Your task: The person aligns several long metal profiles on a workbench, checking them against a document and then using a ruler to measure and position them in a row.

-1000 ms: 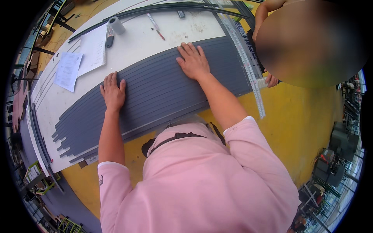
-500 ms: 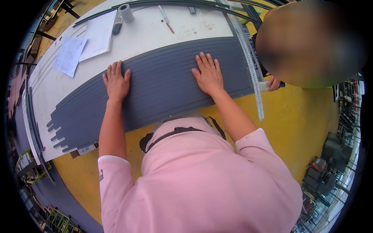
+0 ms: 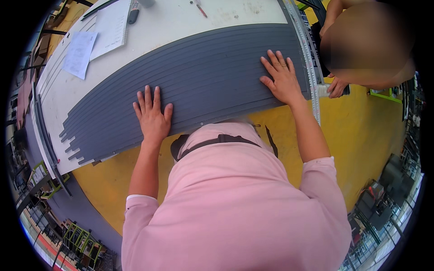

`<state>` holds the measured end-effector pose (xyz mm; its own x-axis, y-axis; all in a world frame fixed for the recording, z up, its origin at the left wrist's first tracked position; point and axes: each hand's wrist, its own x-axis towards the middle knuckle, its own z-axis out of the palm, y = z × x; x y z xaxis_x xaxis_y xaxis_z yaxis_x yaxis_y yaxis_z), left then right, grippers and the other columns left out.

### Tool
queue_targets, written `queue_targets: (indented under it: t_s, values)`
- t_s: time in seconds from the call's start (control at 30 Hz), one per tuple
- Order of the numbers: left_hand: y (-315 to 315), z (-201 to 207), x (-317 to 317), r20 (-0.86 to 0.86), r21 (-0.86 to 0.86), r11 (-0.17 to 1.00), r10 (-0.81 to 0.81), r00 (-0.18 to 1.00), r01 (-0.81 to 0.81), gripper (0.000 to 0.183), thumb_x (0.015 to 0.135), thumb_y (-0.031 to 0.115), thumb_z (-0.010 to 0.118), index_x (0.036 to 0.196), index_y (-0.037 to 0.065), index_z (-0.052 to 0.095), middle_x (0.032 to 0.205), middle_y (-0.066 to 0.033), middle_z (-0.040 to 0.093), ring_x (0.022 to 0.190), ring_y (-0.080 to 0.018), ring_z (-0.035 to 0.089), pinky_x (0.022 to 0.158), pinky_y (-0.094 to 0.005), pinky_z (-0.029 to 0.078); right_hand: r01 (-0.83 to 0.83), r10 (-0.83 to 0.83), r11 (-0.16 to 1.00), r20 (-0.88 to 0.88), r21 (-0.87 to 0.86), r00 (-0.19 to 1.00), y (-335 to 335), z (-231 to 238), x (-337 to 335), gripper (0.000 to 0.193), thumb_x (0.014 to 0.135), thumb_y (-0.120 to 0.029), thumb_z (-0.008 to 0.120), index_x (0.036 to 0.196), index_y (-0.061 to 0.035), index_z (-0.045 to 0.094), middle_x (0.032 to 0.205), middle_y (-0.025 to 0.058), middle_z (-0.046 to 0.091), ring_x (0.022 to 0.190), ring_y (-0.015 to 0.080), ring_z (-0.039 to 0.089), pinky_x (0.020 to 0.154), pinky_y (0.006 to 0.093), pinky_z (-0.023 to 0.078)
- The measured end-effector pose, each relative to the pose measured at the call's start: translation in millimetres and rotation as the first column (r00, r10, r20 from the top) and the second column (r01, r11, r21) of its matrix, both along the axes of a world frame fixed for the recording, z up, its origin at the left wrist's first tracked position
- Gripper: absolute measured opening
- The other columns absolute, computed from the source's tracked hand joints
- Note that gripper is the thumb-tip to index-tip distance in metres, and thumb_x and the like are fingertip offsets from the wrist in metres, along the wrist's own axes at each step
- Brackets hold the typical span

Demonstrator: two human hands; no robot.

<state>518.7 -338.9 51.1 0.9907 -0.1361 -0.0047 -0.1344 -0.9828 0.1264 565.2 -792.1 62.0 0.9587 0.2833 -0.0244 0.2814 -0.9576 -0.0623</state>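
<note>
Dark grey long strips [image 3: 203, 67] lie side by side across the white table [image 3: 176, 29], their left ends stepped unevenly. My left hand [image 3: 153, 118] rests flat on the strips near their front edge, fingers spread and nothing held. Further right, my right hand [image 3: 282, 80] also lies palm down on the strips, fingers apart. Just beyond the strips' right ends runs a ruler-like marked strip [image 3: 308, 58]. A co-worker's hand [image 3: 337, 86] grips a whitish piece beside it.
An open notebook [image 3: 110, 29] and a loose paper sheet [image 3: 80, 54] lie at the table's far left, near a dark-handled tool [image 3: 133, 16]. A red pen [image 3: 201, 11] lies behind the strips. The co-worker [image 3: 370, 45] stands at the right end above the yellow floor [image 3: 361, 131].
My right hand has slid right, toward the strips' right ends. My left hand has moved right and nearer to me along them. The view has shifted, and the co-worker's arm shows more.
</note>
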Motion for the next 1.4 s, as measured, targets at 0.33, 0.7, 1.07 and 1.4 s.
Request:
queue_targets:
  t_s: [0.33,0.7,1.07,1.4]
  values:
    - [1,0,15,0.001,0.045,0.999,-0.008,1.000,0.008,0.068,0.106,0.050,0.051,0.165,0.016,0.041,0.174,-0.0137,0.029,0.162,-0.0383,0.020,0.130,-0.0586,0.009,-0.076,0.080,0.995,0.065,-0.070,0.995,0,-13,38,0.066,0.106,-0.061,0.048,0.163,-0.0278,0.042,0.174,0.0000,0.031,0.162,0.0239,0.025,0.132,0.0513,0.017]
    - [10,-9,48,0.076,0.065,0.998,-0.020,0.997,0.015,0.066,0.106,0.052,0.051,0.163,0.022,0.044,0.173,-0.0090,0.033,0.162,-0.0335,0.023,0.130,-0.0565,0.011,-0.017,0.018,1.000,0.223,-0.008,0.975,8,-21,56,0.059,0.105,-0.051,0.059,0.156,-0.0233,0.053,0.168,0.0037,0.043,0.158,0.0239,0.034,0.127,0.0549,0.022]
    - [-22,35,-8,0.180,-0.370,0.877,-0.254,0.950,0.305,0.027,0.086,0.008,0.077,0.112,0.011,0.073,0.111,-0.0052,0.071,0.113,-0.0266,0.065,0.099,-0.0440,0.041,0.215,-0.266,0.963,-0.461,-0.160,0.847,84,60,-14,0.039,0.099,-0.043,0.068,0.099,-0.0063,0.080,0.101,0.0149,0.077,0.096,0.0358,0.073,0.082,0.0471,0.058]
    - [43,32,-48,0.014,-0.463,0.864,-0.215,0.977,0.197,0.022,0.086,0.014,0.078,0.108,0.011,0.075,0.105,-0.0047,0.070,0.105,-0.0278,0.064,0.092,-0.0436,0.045,0.119,-0.318,0.928,-0.585,-0.353,0.746,116,68,4,0.033,0.092,-0.035,0.076,0.100,-0.0040,0.082,0.100,0.0201,0.079,0.100,0.0377,0.075,0.087,0.0461,0.059]
